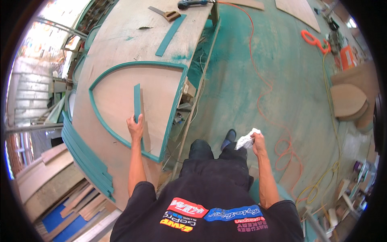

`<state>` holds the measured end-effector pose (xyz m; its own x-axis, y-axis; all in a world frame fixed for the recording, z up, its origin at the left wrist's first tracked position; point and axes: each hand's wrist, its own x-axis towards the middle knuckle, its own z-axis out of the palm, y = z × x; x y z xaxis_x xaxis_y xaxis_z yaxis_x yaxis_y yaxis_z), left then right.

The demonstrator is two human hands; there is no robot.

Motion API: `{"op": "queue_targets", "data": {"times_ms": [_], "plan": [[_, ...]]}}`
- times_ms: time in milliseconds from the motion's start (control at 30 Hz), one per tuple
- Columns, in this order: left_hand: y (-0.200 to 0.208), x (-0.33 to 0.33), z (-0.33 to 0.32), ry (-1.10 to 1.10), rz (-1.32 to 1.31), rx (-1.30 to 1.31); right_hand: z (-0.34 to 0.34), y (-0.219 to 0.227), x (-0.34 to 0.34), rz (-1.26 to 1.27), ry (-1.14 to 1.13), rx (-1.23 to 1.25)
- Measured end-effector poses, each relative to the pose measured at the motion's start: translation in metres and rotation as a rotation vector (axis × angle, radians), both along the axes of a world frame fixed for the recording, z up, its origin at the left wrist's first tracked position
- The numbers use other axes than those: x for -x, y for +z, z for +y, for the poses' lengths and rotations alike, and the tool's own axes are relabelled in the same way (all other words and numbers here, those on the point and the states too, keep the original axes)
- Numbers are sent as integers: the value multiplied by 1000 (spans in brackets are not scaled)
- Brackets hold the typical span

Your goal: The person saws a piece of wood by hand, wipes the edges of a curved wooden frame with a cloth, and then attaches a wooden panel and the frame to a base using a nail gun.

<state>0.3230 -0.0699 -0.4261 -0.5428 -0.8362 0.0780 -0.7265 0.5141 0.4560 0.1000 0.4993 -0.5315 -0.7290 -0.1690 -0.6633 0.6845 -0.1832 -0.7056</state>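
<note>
My left hand [136, 128] grips the near end of a flat teal strip [137, 97], with the fingers wrapped round it. Strip and hand are over the inside of a teal curved frame [174, 111], which tapers to a rounded point at the left and lies on the wooden worktable [117, 44]. Whether the strip touches the table is hard to tell. Off the table's right side, my right hand [258, 142] is closed on a crumpled white rag [244, 141] near my leg.
Toward the table's far end lie a handsaw [171, 16], another teal strip [171, 35] and a blue power tool [192, 3]. Curved teal strips [82, 155] are stacked along the left edge. An orange hose [258, 72] snakes over the teal-stained floor; wood pieces [350, 101] stand right.
</note>
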Motion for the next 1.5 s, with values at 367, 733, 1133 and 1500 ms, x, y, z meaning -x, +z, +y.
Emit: {"op": "queue_targets", "data": {"times_ms": [367,733,1133,1500], "plan": [[87,67,141,279,408,-290,-202,132,301,497,468,-15],[104,167,171,408,752,-343,-548,201,369,1367,962,-233],[118,245,241,764,1581,-427,-493,148,364,1195,1419,-115],[65,359,306,1128,1929,-383,-318,179,380,308,1792,312]]}}
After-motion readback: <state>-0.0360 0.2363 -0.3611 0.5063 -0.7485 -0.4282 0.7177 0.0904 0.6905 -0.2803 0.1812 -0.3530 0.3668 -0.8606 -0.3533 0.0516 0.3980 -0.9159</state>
